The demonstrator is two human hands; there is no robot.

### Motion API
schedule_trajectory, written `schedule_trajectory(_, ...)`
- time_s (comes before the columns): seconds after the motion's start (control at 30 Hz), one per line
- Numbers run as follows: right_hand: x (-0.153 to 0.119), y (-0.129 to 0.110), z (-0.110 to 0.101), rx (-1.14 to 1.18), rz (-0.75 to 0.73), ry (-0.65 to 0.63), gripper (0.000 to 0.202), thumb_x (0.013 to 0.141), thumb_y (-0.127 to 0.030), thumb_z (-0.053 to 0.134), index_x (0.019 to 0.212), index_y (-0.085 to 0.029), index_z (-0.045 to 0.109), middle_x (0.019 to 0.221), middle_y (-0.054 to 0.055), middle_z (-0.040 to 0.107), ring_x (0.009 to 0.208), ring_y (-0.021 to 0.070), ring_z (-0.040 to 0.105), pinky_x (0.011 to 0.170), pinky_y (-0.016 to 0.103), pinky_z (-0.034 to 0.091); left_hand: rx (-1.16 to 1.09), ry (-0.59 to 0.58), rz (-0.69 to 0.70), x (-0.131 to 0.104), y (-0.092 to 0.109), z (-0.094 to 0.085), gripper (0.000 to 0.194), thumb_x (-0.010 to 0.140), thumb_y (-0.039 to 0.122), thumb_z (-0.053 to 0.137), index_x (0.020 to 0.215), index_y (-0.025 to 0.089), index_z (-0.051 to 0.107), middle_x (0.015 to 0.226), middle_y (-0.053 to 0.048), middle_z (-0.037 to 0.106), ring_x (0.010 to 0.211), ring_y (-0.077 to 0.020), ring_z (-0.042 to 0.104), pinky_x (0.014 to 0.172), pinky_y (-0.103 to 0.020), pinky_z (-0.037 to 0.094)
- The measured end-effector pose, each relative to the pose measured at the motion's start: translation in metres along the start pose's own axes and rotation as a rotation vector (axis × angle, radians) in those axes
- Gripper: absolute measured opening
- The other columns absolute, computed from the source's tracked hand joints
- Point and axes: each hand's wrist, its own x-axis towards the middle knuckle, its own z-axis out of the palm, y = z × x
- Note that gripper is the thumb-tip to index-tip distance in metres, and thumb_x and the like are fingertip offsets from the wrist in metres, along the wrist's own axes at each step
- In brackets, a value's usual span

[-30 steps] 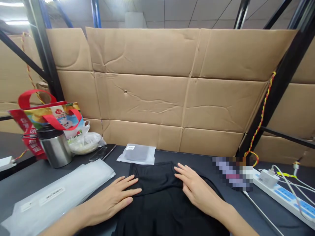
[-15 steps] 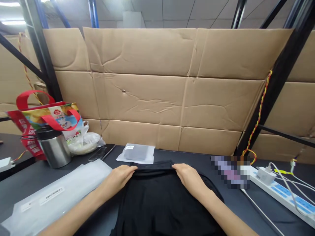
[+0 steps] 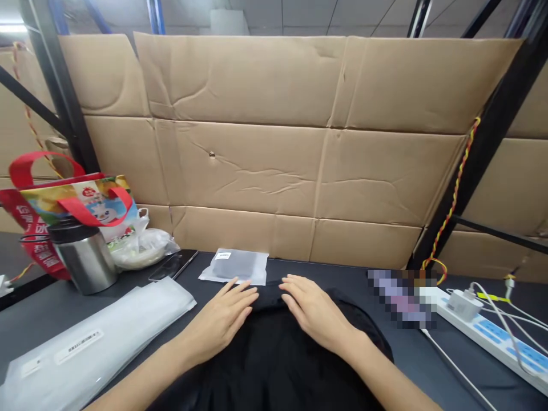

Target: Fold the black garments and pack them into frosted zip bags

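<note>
A black garment [image 3: 274, 365] lies spread over the dark table in front of me, its lower part running out of the bottom of the view. My left hand [image 3: 225, 314] rests palm down at its far left edge, fingers stretched out. On the far right part of the cloth lies my right hand [image 3: 314, 311], also flat with its fingers extended. Neither hand grips the fabric. Just beyond my left fingertips is a small frosted plastic packet [image 3: 235, 266] with a white label and something dark inside.
Frosted plastic bags with a barcode label [image 3: 98, 342] lie at left. Behind them stand a steel thermos [image 3: 83, 257], a red-handled bag [image 3: 92, 200], a clear plastic bag [image 3: 143, 248] and a phone [image 3: 184, 264]. A power strip [image 3: 492, 337] with cables lies right. Cardboard [image 3: 257, 142] walls the back.
Both hands have let go of the garment's far edge, which they were pinching and holding taut. They now lie flat on the cloth, closer together. The view has shifted slightly.
</note>
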Motion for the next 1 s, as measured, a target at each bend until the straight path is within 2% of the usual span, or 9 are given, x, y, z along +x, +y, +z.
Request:
schedule_trajectory(0.1,0.006,-0.018,0.018,0.022,-0.028,-0.124,0.042,0.099,-0.031,0.034,0.133,-0.012,0.051,0.136,0.011,0.053,0.132,0.0235,0.041,0.113,0.043,0.029,0.018,-0.125,0.025,0.01,0.006,0.011,0.043,0.101,0.029,0.036,0.144,0.023,0.037,0.147,-0.005,0.041,0.137,-0.0239,0.034,0.113,-0.047,0.028)
schedule_trajectory(0.17,-0.004,-0.016,0.023,0.009,0.018,-0.216,0.048,0.1,-0.036,0.032,0.138,-0.01,0.045,0.141,0.012,0.047,0.135,0.0257,0.035,0.114,0.046,0.025,0.025,-0.183,-0.001,-0.001,0.001,0.017,0.048,0.1,0.037,0.038,0.146,0.026,0.031,0.149,-0.004,0.036,0.137,-0.0264,0.032,0.112,-0.049,0.03)
schedule_trajectory(0.27,-0.03,-0.002,0.016,-0.021,0.115,-0.31,0.054,0.1,-0.044,0.028,0.143,-0.013,0.037,0.149,0.011,0.034,0.139,0.0265,0.025,0.115,0.048,0.02,0.042,-0.178,-0.082,-0.032,-0.014,0.019,0.052,0.1,0.04,0.039,0.148,0.033,0.019,0.153,0.0,0.026,0.138,-0.0264,0.028,0.112,-0.048,0.03)
schedule_trajectory(0.37,-0.05,0.011,0.0,0.004,0.198,-0.362,0.058,0.098,-0.052,0.024,0.146,-0.02,0.029,0.153,0.006,0.021,0.141,0.0241,0.017,0.116,0.046,0.019,0.029,-0.153,-0.17,-0.061,-0.021,0.013,0.057,0.099,0.039,0.04,0.148,0.036,0.011,0.154,0.003,0.02,0.138,-0.0248,0.03,0.11,-0.041,0.034)
schedule_trajectory(0.53,-0.057,0.014,-0.005,0.059,0.258,-0.375,0.06,0.097,-0.058,0.022,0.148,-0.025,0.024,0.155,0.001,0.016,0.142,0.0204,0.013,0.117,0.041,0.015,0.014,-0.135,-0.261,-0.074,-0.015,0.009,0.062,0.099,0.039,0.04,0.149,0.034,0.003,0.154,0.003,0.018,0.137,-0.0235,0.032,0.109,-0.037,0.037)
schedule_trajectory(0.63,-0.057,0.012,-0.002,0.068,0.275,-0.366,0.061,0.096,-0.059,0.022,0.148,-0.026,0.024,0.155,0.0,0.016,0.143,0.0202,0.012,0.117,0.041,0.013,0.031,-0.13,-0.229,-0.072,-0.012,0.011,0.061,0.1,0.037,0.038,0.149,0.035,0.002,0.154,0.002,0.019,0.138,-0.0254,0.029,0.11,-0.043,0.034)
schedule_trajectory(0.77,-0.057,0.012,-0.002,0.074,0.28,-0.381,0.062,0.096,-0.059,0.022,0.148,-0.026,0.022,0.155,0.001,0.015,0.143,0.02,0.011,0.117,0.041,0.012,0.057,-0.189,-0.216,-0.069,-0.011,0.007,0.055,0.102,0.036,0.032,0.149,0.035,0.003,0.155,0.0,0.017,0.14,-0.0265,0.022,0.111,-0.05,0.027)
schedule_trajectory(0.93,-0.057,0.012,-0.004,0.091,0.258,-0.376,0.058,0.096,-0.059,0.024,0.146,-0.03,0.029,0.156,0.002,0.016,0.142,0.0219,0.013,0.116,0.044,0.014,0.074,-0.225,-0.24,-0.062,-0.011,-0.003,0.052,0.099,0.044,0.037,0.148,0.033,0.022,0.154,-0.002,0.025,0.141,-0.03,0.019,0.111,-0.058,0.021)
schedule_trajectory(1.0,-0.058,0.012,-0.004,0.108,0.243,-0.367,0.053,0.097,-0.057,0.025,0.144,-0.033,0.033,0.156,0.002,0.017,0.142,0.0223,0.013,0.115,0.046,0.015,0.035,-0.221,-0.216,-0.06,-0.009,-0.007,0.053,0.098,0.045,0.039,0.147,0.033,0.023,0.153,-0.001,0.026,0.141,-0.0291,0.018,0.112,-0.056,0.02)
